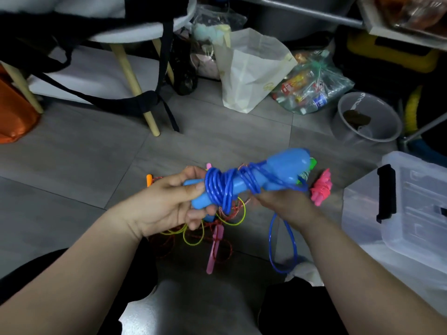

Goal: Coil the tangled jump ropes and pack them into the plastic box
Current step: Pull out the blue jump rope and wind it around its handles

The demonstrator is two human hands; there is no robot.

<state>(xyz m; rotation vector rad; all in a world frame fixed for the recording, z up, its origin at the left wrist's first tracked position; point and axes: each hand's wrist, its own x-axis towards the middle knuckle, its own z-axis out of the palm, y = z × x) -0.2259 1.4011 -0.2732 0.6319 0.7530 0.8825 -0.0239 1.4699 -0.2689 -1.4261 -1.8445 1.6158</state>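
Left hand [167, 204]: closed around the narrow end of the blue handles [242, 180].
Right hand [285, 204]: closed under the wide end, pinching the blue rope [217, 189] wound round them.
Loose loop [283, 245]: hangs below.
Tangled ropes [212, 228]: floor, beneath the hands.
Plastic box [411, 209]: right, lid on.

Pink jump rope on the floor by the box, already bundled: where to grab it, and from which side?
Probably from above, around the middle of the pink jump rope, where its cord is wound round the handles. It lies free on the floor between the right hand and the plastic box, so a top-down pinch across the wrapped waist should hold the coil together. Its near end is partly hidden.
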